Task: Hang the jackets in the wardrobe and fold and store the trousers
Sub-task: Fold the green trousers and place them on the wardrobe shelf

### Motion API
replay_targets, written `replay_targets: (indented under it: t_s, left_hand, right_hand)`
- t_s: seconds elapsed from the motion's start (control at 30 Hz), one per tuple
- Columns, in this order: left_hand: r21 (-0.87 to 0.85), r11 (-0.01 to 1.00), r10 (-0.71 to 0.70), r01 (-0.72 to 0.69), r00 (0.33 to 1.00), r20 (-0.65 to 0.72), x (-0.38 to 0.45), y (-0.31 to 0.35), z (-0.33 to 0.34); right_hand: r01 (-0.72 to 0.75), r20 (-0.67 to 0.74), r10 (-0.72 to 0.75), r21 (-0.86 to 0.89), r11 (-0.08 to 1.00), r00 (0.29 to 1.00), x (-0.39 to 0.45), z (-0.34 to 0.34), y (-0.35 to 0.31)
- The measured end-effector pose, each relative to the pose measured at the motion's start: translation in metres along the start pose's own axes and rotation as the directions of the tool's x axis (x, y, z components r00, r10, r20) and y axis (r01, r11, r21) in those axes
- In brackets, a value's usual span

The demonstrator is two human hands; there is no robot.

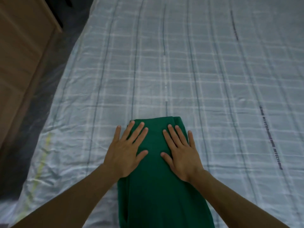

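Green trousers [162, 191] lie folded lengthwise on the bed, running from the bottom edge of the view up to a folded end near the middle. My left hand [126, 150] presses flat on the left side of the far end, fingers spread, its little finger on the bedsheet. On the right side my right hand [181, 153] lies flat too, fingers straight. No jacket or wardrobe interior is in view.
The bed is covered by a pale checked sheet [181, 71] with dark lines, wrinkled at the left edge. A light wooden cabinet [21, 55] stands to the left, with a dark floor strip [37, 104] between it and the bed.
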State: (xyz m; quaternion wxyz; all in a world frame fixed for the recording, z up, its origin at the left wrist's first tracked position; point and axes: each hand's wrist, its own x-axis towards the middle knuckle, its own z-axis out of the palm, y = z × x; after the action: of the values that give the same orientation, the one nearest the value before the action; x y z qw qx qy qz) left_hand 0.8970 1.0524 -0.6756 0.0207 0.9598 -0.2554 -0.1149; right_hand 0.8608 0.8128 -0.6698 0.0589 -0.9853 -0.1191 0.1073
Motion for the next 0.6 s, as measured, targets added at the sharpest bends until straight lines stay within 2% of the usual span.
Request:
replay_targets:
  t_s: [0.27, 0.47, 0.6]
  left_hand:
    - [0.049, 0.999, 0.0, 0.002, 1.0, -0.024, -0.029, 0.029, -0.016]
    - [0.017, 0.998, 0.067, -0.068, 0.997, 0.047, -0.126, 0.1, 0.015]
    - [0.019, 1.0, 0.008, -0.009, 0.999, 0.054, -0.186, 0.118, 0.037]
  right_hand:
    - [-0.004, 0.045, 0.005, -0.032, 0.999, 0.999, -0.017, -0.009, -0.01]
    - [0.118, 0.079, -0.115, -0.026, 0.993, 0.99, -0.114, 0.013, -0.026]
    - [0.13, 0.089, -0.125, -0.05, 0.99, 0.988, -0.188, 0.036, -0.021]
